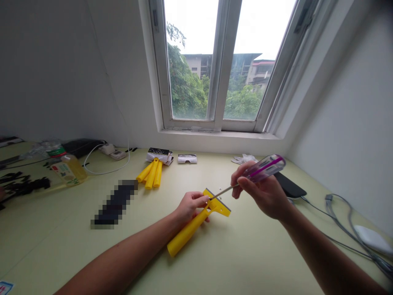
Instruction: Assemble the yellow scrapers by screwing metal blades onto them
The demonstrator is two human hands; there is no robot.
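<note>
My left hand is closed around the neck of a yellow scraper, near its wide head. The scraper slants over the table, with its handle end toward me and a thin dark blade edge along the far side. In my right hand is a screwdriver with a clear and purple handle. Its metal shaft points down to the left, and the tip meets the scraper head beside my left fingertips. A small screw lies just beyond the head, and another tiny metal piece is near it.
Several yellow scraper handles lie at the back with black-and-white packaging. A pixelated dark object is left of my arm. A bottle of yellow liquid stands far left. At right are a black device and grey cables.
</note>
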